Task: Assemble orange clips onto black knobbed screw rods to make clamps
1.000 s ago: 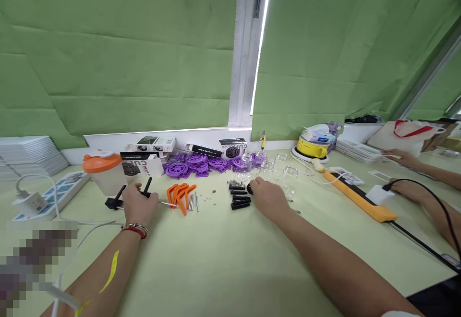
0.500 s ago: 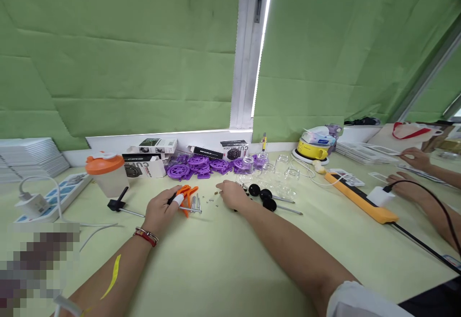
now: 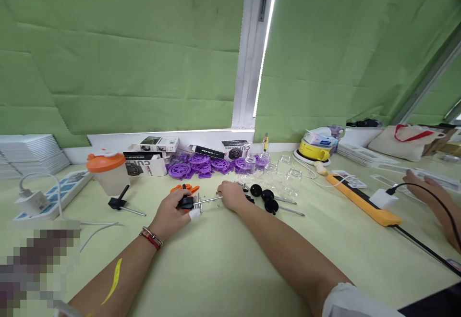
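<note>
The left hand grips a black knob whose metal pin runs left to right just above the worktop, its free tip pinched by the right hand.

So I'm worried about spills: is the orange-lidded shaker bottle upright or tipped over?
Upright. The translucent shaker bottle with the orange lid stands on its base on the pale green table, lid on top.
</note>
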A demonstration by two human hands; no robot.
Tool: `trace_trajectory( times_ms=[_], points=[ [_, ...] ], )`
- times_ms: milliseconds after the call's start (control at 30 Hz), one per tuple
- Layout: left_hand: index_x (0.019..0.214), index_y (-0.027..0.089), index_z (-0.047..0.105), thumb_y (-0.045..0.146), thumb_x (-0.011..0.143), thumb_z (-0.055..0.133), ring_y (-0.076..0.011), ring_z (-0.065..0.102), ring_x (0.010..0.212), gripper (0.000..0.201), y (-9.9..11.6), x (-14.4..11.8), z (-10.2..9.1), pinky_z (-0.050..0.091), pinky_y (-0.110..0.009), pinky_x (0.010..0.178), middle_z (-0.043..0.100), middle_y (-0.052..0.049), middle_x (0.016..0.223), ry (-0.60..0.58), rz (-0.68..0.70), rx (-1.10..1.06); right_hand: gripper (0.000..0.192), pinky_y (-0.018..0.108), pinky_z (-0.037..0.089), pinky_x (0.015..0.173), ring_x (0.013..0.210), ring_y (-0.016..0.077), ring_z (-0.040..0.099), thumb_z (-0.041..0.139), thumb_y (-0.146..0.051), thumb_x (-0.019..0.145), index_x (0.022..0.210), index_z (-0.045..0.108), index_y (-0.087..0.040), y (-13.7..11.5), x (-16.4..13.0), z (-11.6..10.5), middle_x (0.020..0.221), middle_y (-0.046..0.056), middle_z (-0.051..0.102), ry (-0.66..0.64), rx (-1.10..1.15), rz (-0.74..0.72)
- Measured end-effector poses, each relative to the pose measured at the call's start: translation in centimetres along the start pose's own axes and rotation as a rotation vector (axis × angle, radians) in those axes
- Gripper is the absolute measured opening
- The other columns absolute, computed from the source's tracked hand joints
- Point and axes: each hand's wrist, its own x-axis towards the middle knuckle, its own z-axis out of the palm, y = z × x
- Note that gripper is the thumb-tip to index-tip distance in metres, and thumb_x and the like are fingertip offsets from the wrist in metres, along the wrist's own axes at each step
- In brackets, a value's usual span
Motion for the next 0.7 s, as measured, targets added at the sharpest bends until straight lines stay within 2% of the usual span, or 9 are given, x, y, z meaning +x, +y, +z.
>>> trace_trajectory(
  times_ms=[133, 267, 333, 400, 500, 600, 700],
  points=[
    [0.102, 0.019, 0.056, 0.031, 0.072, 0.061, -0.0200, 0.061, 0.085, 0.033, -0.4, 0.0, 0.5, 0.050, -0.032, 0.075, 0.064, -0.007, 0.093, 0.019, 0.015, 0.076, 0.017, 0.024, 0.037, 0.063, 0.082, 0.0176, 0.060, 0.050, -0.014, 0.083, 0.086, 0.066, -0.016, 0.0, -0.5, -0.6, 0.096, 0.009, 0.063, 0.061, 0.067, 0.025],
    [0.105, 0.021, 0.054, 0.030, 0.071, 0.061, -0.0193, 0.063, 0.084, 0.036, -0.3, -0.2, 0.5, 0.051, -0.030, 0.072, 0.065, -0.007, 0.098, 0.047, -0.061, 0.047, 0.026, 0.024, 0.040, 0.067, 0.084, 0.0159, 0.059, 0.038, -0.022, 0.090, 0.098, 0.062, -0.018, 0.2, -1.3, -1.4, 0.097, 0.007, 0.063, 0.168, 0.221, 0.057],
    [0.109, 0.021, 0.051, 0.031, 0.071, 0.062, -0.0173, 0.063, 0.078, 0.041, 0.2, -0.3, 0.4, 0.051, -0.028, 0.068, 0.064, -0.006, 0.096, 0.040, -0.112, -0.008, 0.024, 0.024, 0.041, 0.063, 0.074, 0.0137, 0.058, 0.040, -0.026, 0.089, 0.098, 0.060, -0.017, 0.2, -2.1, -1.5, 0.089, 0.005, 0.064, 0.205, 0.508, 0.098],
    [0.109, 0.020, 0.050, 0.031, 0.069, 0.063, -0.0156, 0.062, 0.073, 0.043, 0.7, -0.4, 0.4, 0.051, -0.027, 0.065, 0.064, -0.005, 0.093, 0.033, -0.137, -0.074, 0.018, 0.022, 0.039, 0.055, 0.061, 0.0110, 0.053, 0.047, -0.030, 0.084, 0.090, 0.058, -0.017, 0.2, -3.3, -1.3, 0.077, 0.002, 0.061, 0.211, 0.914, 0.146],
    [0.101, 0.020, 0.054, 0.031, 0.069, 0.062, -0.0152, 0.059, 0.069, 0.035, 1.4, -0.6, 0.3, 0.049, -0.027, 0.062, 0.063, -0.003, 0.085, -0.002, -0.137, -0.157, 0.016, 0.020, 0.031, 0.047, 0.050, 0.0066, 0.043, 0.055, -0.032, 0.078, 0.082, 0.054, -0.016, 0.0, -5.8, -0.3, 0.068, -0.002, 0.056, 0.132, 1.377, 0.155],
    [0.091, 0.020, 0.058, 0.027, 0.069, 0.060, -0.0155, 0.056, 0.067, 0.023, 2.4, -0.8, 0.0, 0.047, -0.027, 0.060, 0.060, -0.002, 0.077, -0.135, -0.101, -0.241, 0.020, 0.019, 0.024, 0.043, 0.046, 0.0048, 0.039, 0.060, -0.034, 0.076, 0.083, 0.052, -0.017, 0.1, -8.7, 0.9, 0.066, -0.003, 0.056, -0.001, 1.600, 0.154],
    [0.085, 0.020, 0.058, 0.024, 0.067, 0.059, -0.0144, 0.050, 0.063, 0.018, 3.8, -1.2, -0.4, 0.043, -0.026, 0.058, 0.056, 0.000, 0.071, -0.256, -0.053, -0.292, 0.022, 0.019, 0.026, 0.044, 0.048, 0.0051, 0.042, 0.062, -0.035, 0.077, 0.083, 0.053, -0.017, 0.4, -10.5, 1.7, 0.068, -0.002, 0.058, -0.048, 1.683, 0.114]
  ],
)
